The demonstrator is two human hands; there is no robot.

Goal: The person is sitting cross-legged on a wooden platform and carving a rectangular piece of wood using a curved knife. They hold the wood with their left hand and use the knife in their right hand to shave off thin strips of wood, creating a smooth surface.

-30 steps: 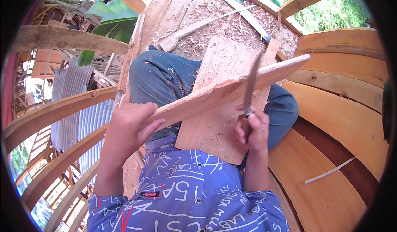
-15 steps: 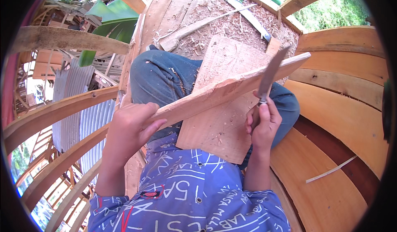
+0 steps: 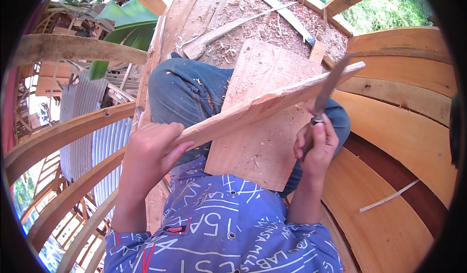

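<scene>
Slanting up to the right across my lap is a narrow wooden board (image 3: 262, 108) with a rough, chipped top edge. My left hand (image 3: 158, 144) is closed round its near left end, thumb against the front face. In my right hand (image 3: 318, 141) is a long-bladed knife (image 3: 328, 89), gripped by the handle, its blade pointing up and away in front of the board's right part. The blade is slightly blurred. Beneath the narrow board a wide flat plank (image 3: 255, 151) lies over my legs, with a few wood shavings on it.
Ahead, a saw (image 3: 284, 16) and a long wooden stick (image 3: 233, 30) lie among shavings on the plank floor. Curved wooden planking (image 3: 399, 110) rises on the right, with a thin strip (image 3: 389, 196) resting on it. Curved ribs (image 3: 78, 127) stand at left; corrugated sheets (image 3: 111, 151) lie beyond.
My right hand has moved a little to the right with the knife, carrying the blade along the board's far part. My left hand keeps its hold on the board, almost still.
</scene>
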